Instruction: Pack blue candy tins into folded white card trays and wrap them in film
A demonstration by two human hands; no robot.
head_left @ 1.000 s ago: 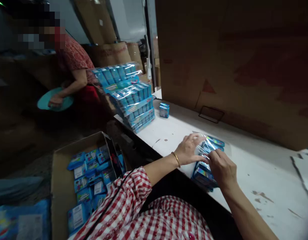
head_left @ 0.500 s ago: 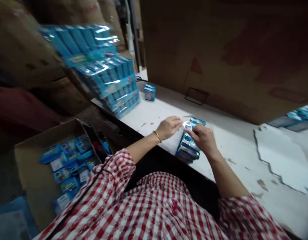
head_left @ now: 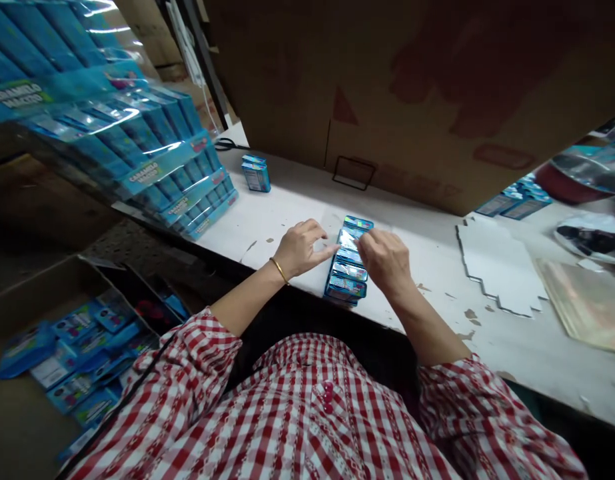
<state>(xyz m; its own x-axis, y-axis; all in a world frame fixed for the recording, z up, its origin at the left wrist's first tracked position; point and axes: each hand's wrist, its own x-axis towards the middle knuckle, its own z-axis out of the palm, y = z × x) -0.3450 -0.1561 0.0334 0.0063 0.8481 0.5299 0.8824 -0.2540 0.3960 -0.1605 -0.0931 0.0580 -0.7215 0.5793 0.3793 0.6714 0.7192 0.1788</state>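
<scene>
A short row of small blue boxes (head_left: 348, 270) lies on the white-topped table between my hands, with bright glare along the tops. My left hand (head_left: 303, 248), a gold bangle at its wrist, is at the row's left side with thumb and fingers apart. The thumb tip reaches the row's edge; whether it touches I cannot tell. My right hand (head_left: 387, 261) is at the row's right side, its fingers curled and pinched together over the boxes. What the pinch holds is hidden.
A wrapped, tiered display of blue boxes (head_left: 152, 170) stands at the left. Near it are a small blue box pair (head_left: 257, 175) and black-handled scissors (head_left: 226, 144). A big carton (head_left: 412, 120) blocks the back. Cut white card (head_left: 502, 267) and clear bags (head_left: 587, 303) lie right; an open carton (head_left: 17, 280) holds blue packs.
My view has swung to the right, showing more of the table's right end. My left hand has opened and drawn slightly away from the row; my right hand stays curled beside it.
</scene>
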